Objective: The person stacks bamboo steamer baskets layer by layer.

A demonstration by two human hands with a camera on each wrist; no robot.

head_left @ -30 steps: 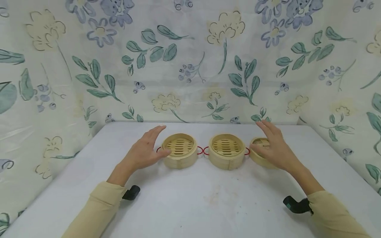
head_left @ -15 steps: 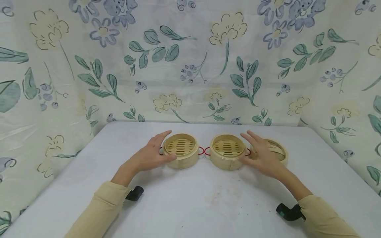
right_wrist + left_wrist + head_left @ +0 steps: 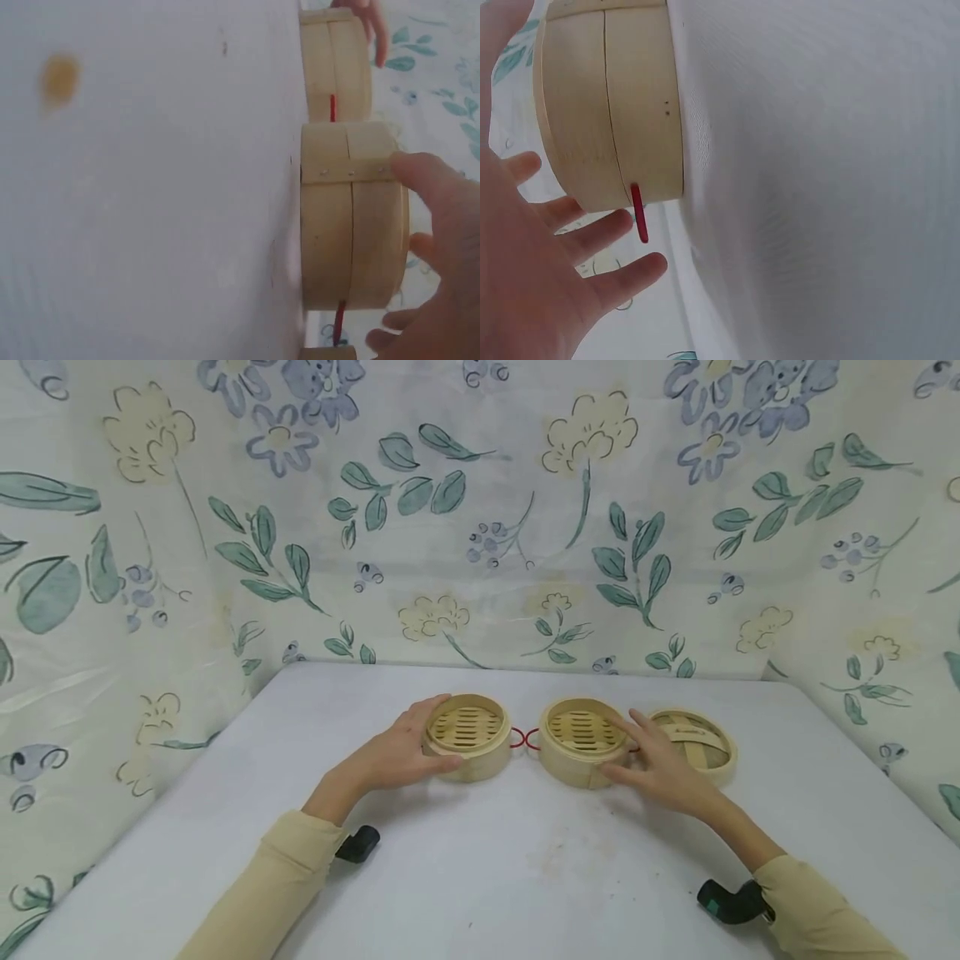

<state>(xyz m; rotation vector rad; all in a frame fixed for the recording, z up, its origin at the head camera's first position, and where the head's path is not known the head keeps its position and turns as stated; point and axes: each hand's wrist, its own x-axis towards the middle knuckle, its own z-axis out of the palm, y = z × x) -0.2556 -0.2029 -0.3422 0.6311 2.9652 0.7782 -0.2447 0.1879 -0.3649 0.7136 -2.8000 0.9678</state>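
Two round bamboo steamer baskets stand side by side on the table, with slatted floors and red side loops. My left hand (image 3: 397, 757) is at the left steamer basket (image 3: 486, 767), thumb along its front and fingers spread around its left side. In the left wrist view, several fingers reach past the wall beside the red loop (image 3: 640, 217). At the right steamer basket (image 3: 566, 768), my right hand (image 3: 663, 774) has its thumb at the front wall, touching near the rim in the right wrist view. The other fingers extend around its right side, loosely bent, partly hidden.
A round bamboo steamer lid (image 3: 699, 753) with crossed strips lies behind my right hand. Everything stands on a white table (image 3: 480, 868) with faint brown stains in front. Floral sheeting (image 3: 517, 527) rises at the back and sides. Black cameras (image 3: 731, 902) hang at both wrists.
My right hand has moved left from the lid to the right steamer basket. The left hand has closed in on the left basket. Both baskets appear slightly further right as the view shifts.
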